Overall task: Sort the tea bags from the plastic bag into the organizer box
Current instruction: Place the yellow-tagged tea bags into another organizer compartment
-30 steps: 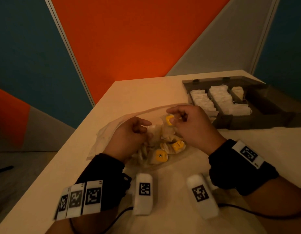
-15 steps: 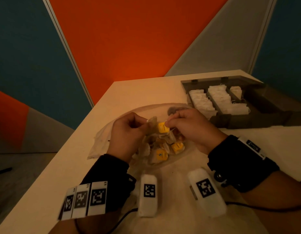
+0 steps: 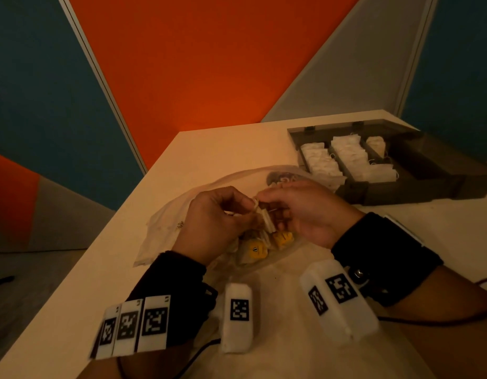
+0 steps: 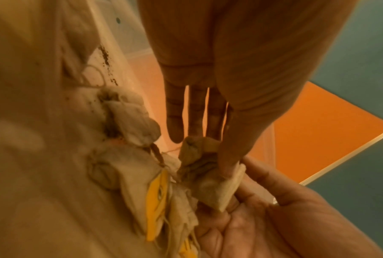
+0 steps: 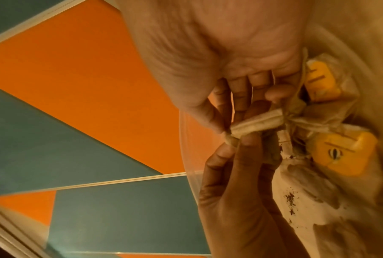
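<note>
my left hand (image 3: 209, 222) and my right hand (image 3: 305, 212) meet fingertip to fingertip over the clear plastic bag (image 3: 165, 228), both pinching the same pale, crumpled paper tea bag (image 3: 265, 218). in the left wrist view the thumb of my left hand presses that tea bag (image 4: 208, 178) against my fingers while the other fingers (image 4: 175, 125) stretch out straight; in the right wrist view the thumb and forefinger of my right hand (image 5: 230, 69) nip the folded end of the tea bag (image 5: 256, 124), with its string knotted round the middle. just under my hands, inside the plastic bag, lies the heap of remaining tea bags with yellow paper tags (image 3: 254, 250), one tag printed with a dark oval mark (image 5: 345, 151). dark tea crumbs (image 5: 289, 199) speck the plastic. the bag rests on the cream-coloured table (image 3: 72, 310), near its left edge. to the right and further back stands the dark grey plastic organizer box (image 3: 401, 187), lid open, with rows of white tea bags (image 3: 321, 162) standing in its left compartments. black wrist bands with white marker blocks (image 3: 238, 318) sit on both my wrists.
</note>
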{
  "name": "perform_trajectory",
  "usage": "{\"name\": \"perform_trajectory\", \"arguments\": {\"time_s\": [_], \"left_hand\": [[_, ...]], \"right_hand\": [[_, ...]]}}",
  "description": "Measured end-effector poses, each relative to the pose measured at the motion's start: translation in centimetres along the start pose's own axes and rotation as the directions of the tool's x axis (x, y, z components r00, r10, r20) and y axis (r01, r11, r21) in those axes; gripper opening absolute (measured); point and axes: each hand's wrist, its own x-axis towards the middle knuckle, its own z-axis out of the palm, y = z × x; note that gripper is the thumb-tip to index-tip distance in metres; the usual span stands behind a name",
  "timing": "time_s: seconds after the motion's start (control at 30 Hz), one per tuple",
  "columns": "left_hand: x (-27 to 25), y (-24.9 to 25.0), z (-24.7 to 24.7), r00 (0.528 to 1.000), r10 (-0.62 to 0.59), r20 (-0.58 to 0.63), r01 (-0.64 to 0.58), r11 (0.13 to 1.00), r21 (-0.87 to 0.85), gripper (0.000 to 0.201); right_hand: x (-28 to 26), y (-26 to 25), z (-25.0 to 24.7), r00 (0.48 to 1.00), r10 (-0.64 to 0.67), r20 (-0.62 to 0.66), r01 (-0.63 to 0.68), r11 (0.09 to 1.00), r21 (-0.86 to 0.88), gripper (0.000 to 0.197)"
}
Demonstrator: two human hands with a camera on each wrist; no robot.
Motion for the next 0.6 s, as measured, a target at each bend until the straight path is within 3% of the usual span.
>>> {"name": "perform_trajectory", "arguments": {"time_s": [0.13,0.2,0.4,0.6], "left_hand": [[0.03,0.03,0.01,0.996,-0.038,-0.075,0.033,0.997,-0.067,0.008],[0.11,-0.03,0.00,0.992,-0.072,-0.108,0.060,0.992,-0.109,0.011],[0.21,-0.17,0.19,0.967,-0.242,-0.085,0.204,0.927,-0.314,0.013],[0.22,-0.12,0.40,0.954,-0.292,-0.060,0.249,0.890,-0.381,0.029]], "right_hand": [[0.05,0.03,-0.07,0.999,-0.017,0.044,0.015,0.999,0.040,0.008],[-0.07,0.03,-0.04,0.998,-0.033,0.055,0.032,0.999,0.024,0.019],[-0.57,0.58,0.61,0.985,-0.145,0.099,0.165,0.956,-0.244,0.045],[-0.27,0.82,0.85,0.964,-0.247,0.098,0.266,0.898,-0.350,0.046]]}}
